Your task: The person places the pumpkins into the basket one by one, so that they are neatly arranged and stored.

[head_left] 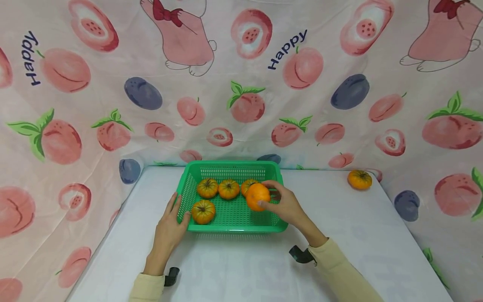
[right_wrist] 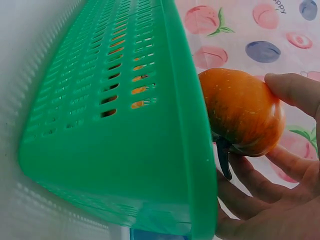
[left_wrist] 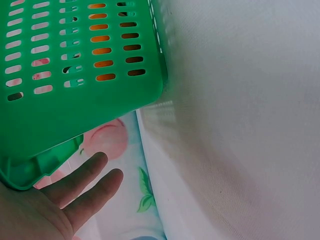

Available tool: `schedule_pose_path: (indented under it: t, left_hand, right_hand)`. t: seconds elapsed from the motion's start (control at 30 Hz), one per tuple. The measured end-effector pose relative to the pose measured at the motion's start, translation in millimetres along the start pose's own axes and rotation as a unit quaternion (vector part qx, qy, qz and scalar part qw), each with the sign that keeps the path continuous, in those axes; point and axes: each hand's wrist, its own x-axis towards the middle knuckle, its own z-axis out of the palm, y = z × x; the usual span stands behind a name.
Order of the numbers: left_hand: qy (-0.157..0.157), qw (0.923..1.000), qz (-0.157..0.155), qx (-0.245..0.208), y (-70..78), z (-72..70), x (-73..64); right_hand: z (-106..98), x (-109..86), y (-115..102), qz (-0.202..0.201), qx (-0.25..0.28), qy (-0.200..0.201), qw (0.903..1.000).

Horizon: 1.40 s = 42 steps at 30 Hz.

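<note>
A green plastic basket [head_left: 237,229] stands on the white table. My left hand [head_left: 170,230] holds its left rim near the front corner, thumb over the edge. In the left wrist view two straight fingers [left_wrist: 95,200] of that hand reach along outside the basket. My right hand [head_left: 284,205] grips a small orange pumpkin [head_left: 258,197] over the basket's right half. Seen from the right wrist, the held pumpkin [right_wrist: 245,111] has its dark stem pointing down, thumb above and fingers beneath. Several more pumpkins [head_left: 203,212] sit in the basket, one partly hidden behind the held one.
Another small pumpkin [head_left: 359,179] lies at the table's far right corner. A fruit-print cloth [head_left: 211,100] hangs behind the table and along its sides. Black camera mounts [head_left: 302,254] stick out at both wrists, beside beige sleeves [head_left: 343,268].
</note>
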Motion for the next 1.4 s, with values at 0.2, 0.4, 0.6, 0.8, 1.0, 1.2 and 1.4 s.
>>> schedule_pose_path:
  t: [0.2,0.4,0.6,0.8,1.0,1.2,1.4]
  left_hand:
    - [0.0,1.0,0.0,-0.005,0.7,-0.5,0.0]
    - [-0.001,1.0,-0.001,-0.004,0.9,-1.0,0.0]
    - [-0.007,1.0,-0.004,-0.005,1.1,-0.6,0.0]
    - [-0.006,1.0,-0.003,-0.005,0.9,-1.3,0.4]
    - [-0.01,0.9999,-0.002,-0.004,1.7,-2.6,0.8]
    - [-0.013,0.9998,-0.008,-0.01,2.2,-3.3,0.4]
    - [-0.011,0.9998,-0.005,-0.018,2.4,-3.1,-0.1]
  right_hand:
    - [5.2,3.6,-2.9,-0.001,-0.005,-0.001,1.0]
    - [14.0,9.6,-2.6,0.0,-0.019,0.0,0.9998]
    - [22.0,12.9,-2.7,0.016,-0.026,0.004,0.9995]
    - [28.2,18.2,-2.4,0.025,-0.052,-0.003,0.9983]
    - [32.0,22.5,-6.5,0.033,-0.077,-0.011,0.9964]
    - [40.0,29.2,-11.8,0.035,-0.111,-0.026,0.9929]
    - [51.5,36.0,-14.4,0.041,-0.15,-0.045,0.9869]
